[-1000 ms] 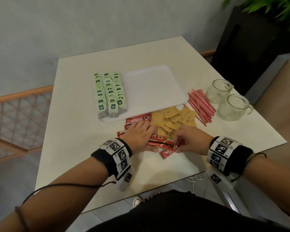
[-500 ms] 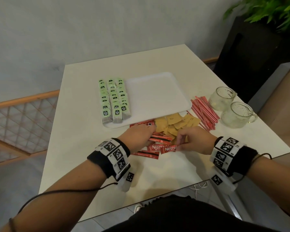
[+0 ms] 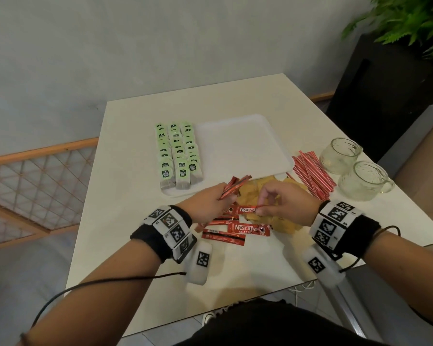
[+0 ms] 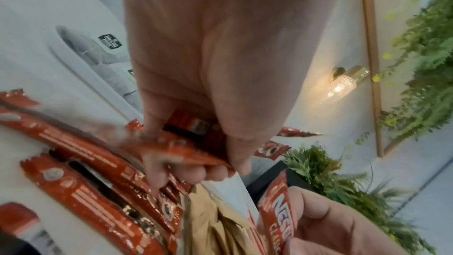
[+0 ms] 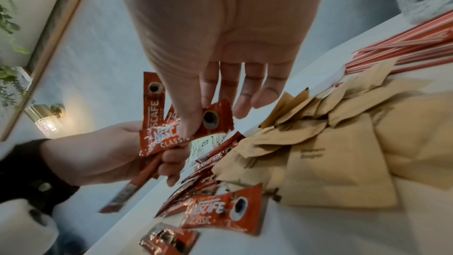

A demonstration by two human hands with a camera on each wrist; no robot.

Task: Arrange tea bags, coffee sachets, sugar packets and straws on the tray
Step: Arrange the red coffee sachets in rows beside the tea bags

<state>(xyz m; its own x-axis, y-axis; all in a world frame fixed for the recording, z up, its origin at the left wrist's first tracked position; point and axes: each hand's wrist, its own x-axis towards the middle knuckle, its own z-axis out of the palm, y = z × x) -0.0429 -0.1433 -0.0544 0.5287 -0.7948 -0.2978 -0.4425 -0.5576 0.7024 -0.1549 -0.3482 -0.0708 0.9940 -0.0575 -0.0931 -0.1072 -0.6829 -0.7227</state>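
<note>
Coffee sachets (image 3: 235, 233) — judged light, thin, floppy foil, slick; best pinched at a sealed end. Loose ones lie on the table just below both hands. Left hand (image 3: 205, 201) is curled round a small bundle (image 3: 233, 187). Right hand (image 3: 285, 201) pinches one sachet (image 5: 186, 133) by its end, thumb against forefinger — passing toward left.

Red coffee sachets (image 3: 251, 229) on the table read "NESCAFE CLASSIC". The sachet (image 5: 186, 133) pinched by the right hand (image 5: 208, 46) reads likewise. Brown sugar packet (image 5: 338, 164) print and tea bag (image 3: 166, 174) labels illegible.
</note>
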